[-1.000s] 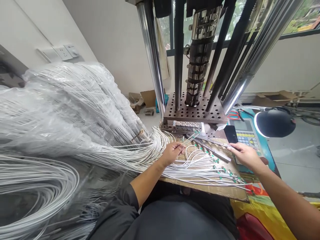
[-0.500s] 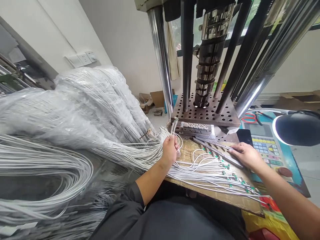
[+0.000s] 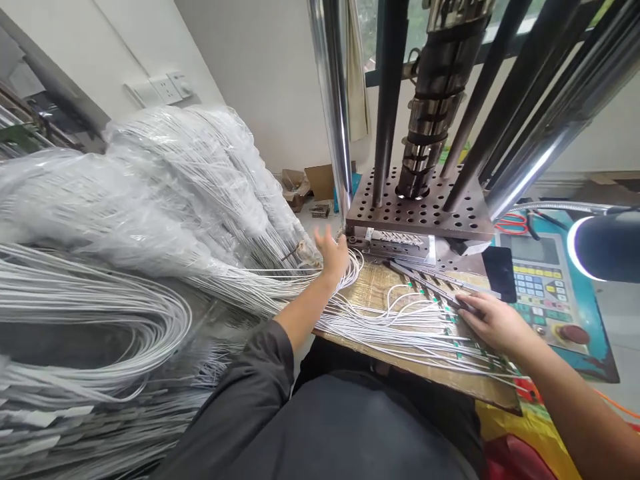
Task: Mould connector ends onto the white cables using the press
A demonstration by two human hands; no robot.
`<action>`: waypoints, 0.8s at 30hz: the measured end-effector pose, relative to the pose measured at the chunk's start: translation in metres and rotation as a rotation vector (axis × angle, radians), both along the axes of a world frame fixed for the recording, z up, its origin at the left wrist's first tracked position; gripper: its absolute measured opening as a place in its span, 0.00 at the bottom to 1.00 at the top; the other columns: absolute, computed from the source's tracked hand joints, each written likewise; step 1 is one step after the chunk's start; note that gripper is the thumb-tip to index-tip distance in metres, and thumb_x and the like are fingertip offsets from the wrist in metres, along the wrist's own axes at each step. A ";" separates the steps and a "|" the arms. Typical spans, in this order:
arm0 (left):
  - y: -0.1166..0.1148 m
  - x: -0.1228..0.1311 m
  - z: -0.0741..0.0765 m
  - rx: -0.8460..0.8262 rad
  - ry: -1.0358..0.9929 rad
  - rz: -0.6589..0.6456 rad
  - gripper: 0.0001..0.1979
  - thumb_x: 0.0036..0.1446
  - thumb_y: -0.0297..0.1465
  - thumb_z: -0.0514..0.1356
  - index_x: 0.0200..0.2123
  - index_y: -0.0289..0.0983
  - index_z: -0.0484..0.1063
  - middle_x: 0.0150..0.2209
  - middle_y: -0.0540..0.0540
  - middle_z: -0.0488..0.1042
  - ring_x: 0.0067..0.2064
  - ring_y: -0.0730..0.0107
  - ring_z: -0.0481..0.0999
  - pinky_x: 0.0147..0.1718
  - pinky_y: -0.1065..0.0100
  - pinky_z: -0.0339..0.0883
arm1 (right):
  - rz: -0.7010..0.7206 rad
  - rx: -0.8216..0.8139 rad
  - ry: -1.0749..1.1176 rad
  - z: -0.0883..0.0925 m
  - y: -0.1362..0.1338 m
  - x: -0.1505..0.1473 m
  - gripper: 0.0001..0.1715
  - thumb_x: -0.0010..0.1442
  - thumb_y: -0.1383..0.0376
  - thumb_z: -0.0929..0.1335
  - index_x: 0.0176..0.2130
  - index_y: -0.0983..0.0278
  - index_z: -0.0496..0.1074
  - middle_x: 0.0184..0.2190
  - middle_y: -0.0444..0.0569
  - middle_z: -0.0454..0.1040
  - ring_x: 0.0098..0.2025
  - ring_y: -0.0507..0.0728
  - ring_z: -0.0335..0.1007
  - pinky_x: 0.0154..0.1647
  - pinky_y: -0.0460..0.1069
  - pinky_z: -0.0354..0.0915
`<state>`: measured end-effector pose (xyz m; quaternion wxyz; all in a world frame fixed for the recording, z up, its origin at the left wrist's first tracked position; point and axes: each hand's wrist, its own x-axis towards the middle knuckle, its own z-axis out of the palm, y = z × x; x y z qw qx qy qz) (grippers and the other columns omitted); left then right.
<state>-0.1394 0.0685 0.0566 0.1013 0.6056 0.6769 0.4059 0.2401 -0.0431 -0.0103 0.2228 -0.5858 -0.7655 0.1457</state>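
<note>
I'm seeing left hand [image 3: 333,257] with grip apart, right hand [image 3: 495,324] clamping a metal bar [image 3: 429,285], risking skew if white cables [image 3: 370,329] are snagging.

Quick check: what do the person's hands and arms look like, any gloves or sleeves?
The left hand and right hand are ungloved. A dark grey sleeve ends near the left elbow; the right forearm shows bare.

**Dark top [image 3: 325,427] worn, forearms [image 3: 575,397] bare**

The plain charcoal cloth is creased along the left sleeve [image 3: 240,387], which is ended near the elbow. Dark legwear [image 3: 340,357] is partly hidden. Left hand [image 3: 333,257] and right hand [image 3: 495,322] are ungloved.
</note>
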 end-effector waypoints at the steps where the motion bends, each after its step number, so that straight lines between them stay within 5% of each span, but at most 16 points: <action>1: -0.009 0.002 -0.004 0.010 0.157 -0.087 0.18 0.70 0.32 0.52 0.61 0.40 0.69 0.68 0.35 0.60 0.72 0.50 0.54 0.68 0.44 0.53 | 0.004 0.007 -0.015 -0.002 0.001 -0.001 0.22 0.61 0.53 0.65 0.47 0.59 0.80 0.43 0.56 0.80 0.45 0.66 0.78 0.50 0.59 0.73; 5: -0.024 -0.006 -0.014 -0.154 0.726 -0.653 0.13 0.67 0.28 0.53 0.46 0.39 0.78 0.54 0.39 0.75 0.61 0.54 0.70 0.67 0.45 0.54 | -0.023 -0.023 -0.080 -0.007 0.006 -0.001 0.23 0.61 0.54 0.64 0.48 0.61 0.80 0.42 0.56 0.79 0.45 0.65 0.77 0.49 0.58 0.73; 10: -0.015 -0.013 -0.011 -0.310 0.855 -0.454 0.14 0.68 0.29 0.53 0.42 0.33 0.79 0.45 0.37 0.77 0.52 0.55 0.74 0.61 0.46 0.62 | -0.087 -0.103 -0.106 0.005 0.006 -0.008 0.25 0.59 0.52 0.65 0.47 0.61 0.81 0.41 0.55 0.79 0.46 0.66 0.77 0.50 0.57 0.72; 16: -0.030 0.072 -0.014 -0.073 0.672 -0.946 0.14 0.70 0.33 0.51 0.50 0.37 0.74 0.50 0.43 0.74 0.52 0.62 0.71 0.54 0.61 0.69 | -0.066 -0.199 -0.067 0.021 0.007 -0.013 0.23 0.57 0.55 0.67 0.49 0.59 0.81 0.42 0.52 0.80 0.44 0.62 0.77 0.48 0.54 0.72; 19: -0.027 0.100 -0.016 -0.084 0.742 -0.971 0.10 0.66 0.34 0.56 0.46 0.37 0.74 0.49 0.42 0.74 0.52 0.58 0.70 0.50 0.59 0.70 | -0.064 -0.201 -0.103 0.017 0.011 -0.014 0.25 0.57 0.53 0.68 0.50 0.59 0.80 0.42 0.52 0.79 0.43 0.61 0.77 0.47 0.53 0.71; 24: -0.016 0.101 -0.020 -0.129 0.779 -0.970 0.13 0.65 0.41 0.59 0.47 0.39 0.73 0.50 0.43 0.72 0.54 0.56 0.68 0.50 0.58 0.69 | -0.044 -0.241 -0.087 0.020 0.014 -0.015 0.26 0.55 0.53 0.71 0.51 0.59 0.80 0.42 0.52 0.78 0.44 0.62 0.77 0.49 0.53 0.71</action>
